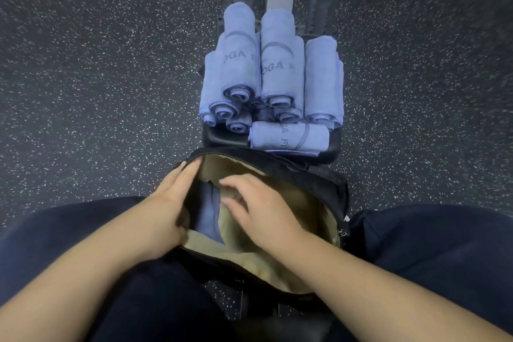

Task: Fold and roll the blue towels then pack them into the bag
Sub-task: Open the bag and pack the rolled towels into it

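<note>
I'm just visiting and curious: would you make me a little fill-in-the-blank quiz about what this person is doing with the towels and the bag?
1. The rolled towels stacked on the bench are all ____ in colour.
2. The left hand holds the rim of the open ____.
3. The right hand reaches into the bag, whose lining is ____.
4. One towel lies crosswise at the ____ of the stack, nearest the bag.

Missing words: blue; bag; tan; front
</note>
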